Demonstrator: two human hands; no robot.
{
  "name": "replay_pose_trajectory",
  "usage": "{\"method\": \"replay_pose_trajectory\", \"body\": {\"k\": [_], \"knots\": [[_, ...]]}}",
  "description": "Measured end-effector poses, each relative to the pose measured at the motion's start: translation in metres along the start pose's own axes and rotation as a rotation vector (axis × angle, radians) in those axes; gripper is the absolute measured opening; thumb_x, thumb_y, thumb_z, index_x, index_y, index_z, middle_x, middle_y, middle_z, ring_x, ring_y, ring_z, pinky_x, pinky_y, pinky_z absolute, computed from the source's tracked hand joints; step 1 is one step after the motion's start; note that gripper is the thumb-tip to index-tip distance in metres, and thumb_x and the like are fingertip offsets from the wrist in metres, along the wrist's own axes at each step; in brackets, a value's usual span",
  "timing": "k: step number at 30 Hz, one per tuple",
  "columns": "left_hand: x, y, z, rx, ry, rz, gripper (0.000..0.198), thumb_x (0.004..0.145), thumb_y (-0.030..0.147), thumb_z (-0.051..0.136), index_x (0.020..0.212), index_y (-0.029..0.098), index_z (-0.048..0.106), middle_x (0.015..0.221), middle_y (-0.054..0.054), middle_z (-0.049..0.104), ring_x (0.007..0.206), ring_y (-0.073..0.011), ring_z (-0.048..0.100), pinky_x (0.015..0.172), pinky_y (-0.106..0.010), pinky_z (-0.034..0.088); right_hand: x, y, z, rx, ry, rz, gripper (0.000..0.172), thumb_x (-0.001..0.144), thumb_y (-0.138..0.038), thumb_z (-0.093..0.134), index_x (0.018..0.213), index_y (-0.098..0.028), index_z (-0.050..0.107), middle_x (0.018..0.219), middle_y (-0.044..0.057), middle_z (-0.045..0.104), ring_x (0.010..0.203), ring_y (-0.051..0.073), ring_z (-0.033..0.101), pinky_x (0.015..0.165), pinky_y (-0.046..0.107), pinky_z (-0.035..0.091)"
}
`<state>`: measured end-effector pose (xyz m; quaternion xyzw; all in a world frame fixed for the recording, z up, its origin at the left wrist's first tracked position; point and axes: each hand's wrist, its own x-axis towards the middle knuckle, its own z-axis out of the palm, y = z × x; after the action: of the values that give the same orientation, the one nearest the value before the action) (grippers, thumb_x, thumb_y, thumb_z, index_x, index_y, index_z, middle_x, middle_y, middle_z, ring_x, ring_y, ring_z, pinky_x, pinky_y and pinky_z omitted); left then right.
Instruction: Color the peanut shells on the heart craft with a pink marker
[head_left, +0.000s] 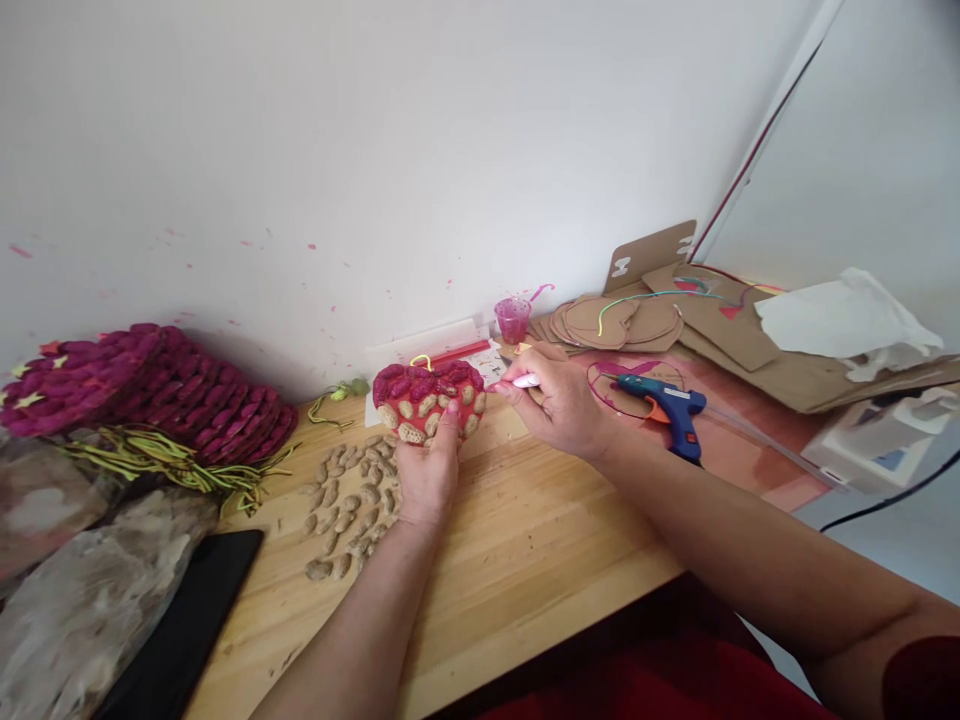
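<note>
My left hand (431, 470) grips a red peanut-covered craft piece (427, 402) by its lower edge, thumb on the front. Magenta paint covers the peanuts along its top, while the lower ones are bare tan. A yellow loop of cord sticks up from its top edge. My right hand (551, 400) is closed around a thin paintbrush (526, 381) with a white handle. The pinkish brush tip is at the right edge of the piece; whether it touches I cannot tell. Behind my right hand stands a plastic cup of magenta paint (513, 320).
Loose peanuts (352, 505) lie left of my left forearm. Farther left are stacked magenta peanut pieces (172, 400), green cords and plastic bags (97, 590). A blue glue gun (675, 405), cardboard cutouts (600, 322) and white paper (847, 320) lie on the right. A paint-spattered wall stands behind.
</note>
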<state>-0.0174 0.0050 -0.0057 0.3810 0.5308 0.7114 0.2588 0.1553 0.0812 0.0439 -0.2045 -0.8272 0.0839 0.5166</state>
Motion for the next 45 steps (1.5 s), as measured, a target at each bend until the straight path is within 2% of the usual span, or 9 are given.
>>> {"method": "replay_pose_trajectory", "body": {"k": [4,10,16,25,30,35,41,45], "knots": [[-0.001,0.001,0.0,0.01,-0.005,0.014,0.041,0.087,0.045,0.081,0.119,0.02,0.074,0.125,-0.011,0.078,0.121,-0.0269,0.073,0.115,-0.046,0.052,0.001,0.0,0.0,0.025,0.032,0.0,0.009,0.098,-0.021,0.065,0.091,-0.023,0.06,0.081,0.001,0.068,0.079,0.02,0.06,0.074,0.034,0.041],[-0.002,0.002,-0.001,0.077,-0.016,0.041,0.037,0.089,0.047,0.079,0.115,0.02,0.076,0.12,-0.011,0.079,0.115,-0.0256,0.075,0.114,-0.048,0.053,0.001,0.0,-0.001,0.001,0.009,-0.01,0.012,0.098,-0.021,0.064,0.088,-0.023,0.057,0.079,0.001,0.067,0.077,0.019,0.059,0.073,0.034,0.041],[-0.001,0.003,0.0,0.032,-0.017,0.041,0.043,0.088,0.047,0.079,0.121,0.02,0.073,0.127,-0.011,0.077,0.123,-0.0262,0.072,0.118,-0.046,0.05,0.0,0.001,0.0,0.029,0.055,0.007,0.008,0.098,-0.021,0.064,0.092,-0.023,0.059,0.083,0.002,0.069,0.079,0.019,0.061,0.073,0.034,0.043],[-0.001,0.001,-0.001,0.046,-0.009,0.008,0.041,0.089,0.044,0.079,0.122,0.021,0.072,0.128,-0.011,0.077,0.124,-0.0246,0.072,0.117,-0.044,0.051,0.0,0.0,0.0,0.037,0.011,0.049,0.012,0.1,-0.026,0.063,0.089,-0.023,0.058,0.081,0.002,0.067,0.077,0.019,0.06,0.071,0.033,0.042],[-0.002,0.008,0.001,0.103,-0.031,0.065,0.034,0.09,0.043,0.078,0.115,0.019,0.075,0.122,-0.011,0.08,0.115,-0.0244,0.075,0.115,-0.045,0.053,-0.001,-0.001,0.001,0.053,0.006,0.026,0.011,0.1,-0.025,0.064,0.09,-0.023,0.058,0.082,0.003,0.067,0.077,0.019,0.06,0.072,0.033,0.043],[-0.002,0.012,0.001,0.16,-0.022,0.083,0.032,0.091,0.042,0.077,0.114,0.019,0.075,0.122,-0.012,0.079,0.117,-0.0261,0.074,0.116,-0.047,0.051,-0.001,-0.002,0.0,0.0,0.005,0.02,0.013,0.099,-0.023,0.062,0.087,-0.023,0.057,0.078,0.002,0.064,0.074,0.018,0.059,0.07,0.033,0.043],[-0.001,0.004,0.001,0.081,-0.045,0.056,0.034,0.09,0.042,0.078,0.117,0.022,0.075,0.124,-0.01,0.079,0.121,-0.0255,0.073,0.118,-0.047,0.05,0.0,-0.002,0.001,0.098,0.08,0.085,0.009,0.099,-0.026,0.064,0.092,-0.024,0.06,0.084,0.002,0.071,0.076,0.017,0.064,0.072,0.032,0.047],[-0.002,0.007,0.002,0.065,-0.04,0.057,0.038,0.088,0.044,0.08,0.118,0.021,0.075,0.125,-0.011,0.078,0.12,-0.0273,0.073,0.117,-0.048,0.05,-0.001,-0.001,0.003,0.103,0.082,0.108,0.009,0.1,-0.029,0.064,0.093,-0.024,0.06,0.086,0.002,0.072,0.078,0.018,0.065,0.073,0.033,0.048]]}}
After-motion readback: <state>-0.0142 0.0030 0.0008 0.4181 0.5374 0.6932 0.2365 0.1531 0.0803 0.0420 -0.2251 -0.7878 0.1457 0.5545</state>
